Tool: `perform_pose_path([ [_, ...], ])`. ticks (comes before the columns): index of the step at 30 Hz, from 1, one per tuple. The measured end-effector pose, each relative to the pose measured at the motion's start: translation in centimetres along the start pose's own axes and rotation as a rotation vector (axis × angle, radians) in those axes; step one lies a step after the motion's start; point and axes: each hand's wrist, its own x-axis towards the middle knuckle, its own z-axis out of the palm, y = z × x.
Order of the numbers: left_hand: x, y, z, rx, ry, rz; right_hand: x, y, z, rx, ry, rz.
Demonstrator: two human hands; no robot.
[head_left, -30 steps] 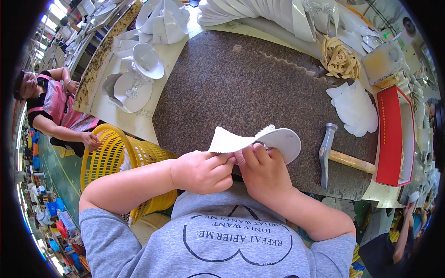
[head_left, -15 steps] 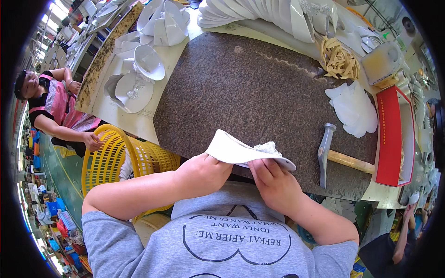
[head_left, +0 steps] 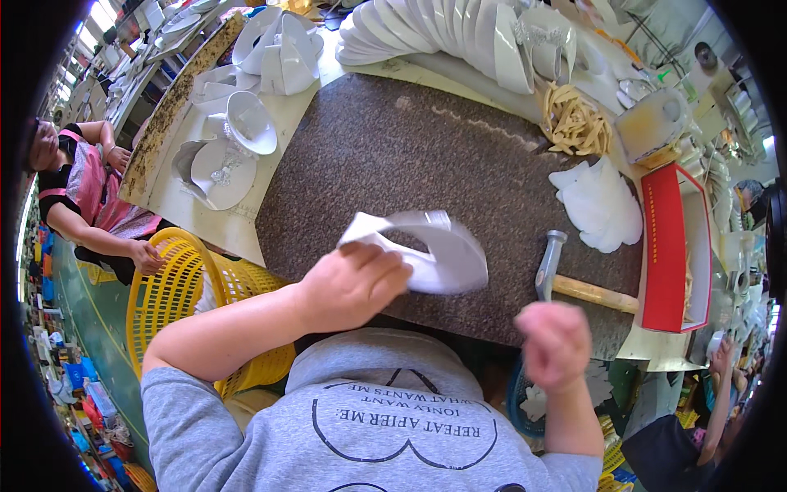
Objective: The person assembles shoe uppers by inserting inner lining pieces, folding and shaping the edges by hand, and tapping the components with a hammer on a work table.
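Note:
A white shoe upper [head_left: 461,258], open in a loop, is held up over the dark stone slab. The curled fingers of my left hand [head_left: 352,285] grip its left end, and the far part of the upper is blurred by motion. My right hand [head_left: 556,344] is off the upper, by the slab's right front edge, its fingers bent but smeared by motion. Just beyond it lies a hammer [head_left: 594,293] with a steel head and wooden handle; the hand covers the lower tip of the head. Whether the hand touches the hammer I cannot tell.
A dark stone slab [head_left: 369,156] tops the table. Round it are stacked white uppers [head_left: 434,41], tan strips [head_left: 576,123], white cut pieces [head_left: 602,205], a red box [head_left: 662,246] and loose uppers [head_left: 221,172]. A yellow basket [head_left: 168,279] and another person [head_left: 90,193] are at left.
My right hand has let go of the upper and moved right and nearer to me, to the hammer. My left hand has turned the upper so its opening shows.

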Motion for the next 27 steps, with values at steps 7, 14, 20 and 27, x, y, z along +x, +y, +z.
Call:
perform_pose_path([
  [7, 1.3, -1.1, -1.1, -0.803, 0.725, -0.802, -2.2, 4.2, -3.3, -0.569, -0.234, 0.39],
  [14, -0.7, -1.0, 0.4, -0.68, 0.479, -0.89, 1.4, -0.2, -2.4, -0.153, -0.218, 0.49],
  [20, -0.9, -0.8, 0.4, -0.383, 0.401, -0.888, 7.7, -3.6, 1.7, -0.096, -0.409, 0.389],
  [27, -2.5, -0.5, 0.4, -0.388, 0.436, -0.865, 10.5, -4.1, 5.7, -0.191, -0.591, 0.301],
])
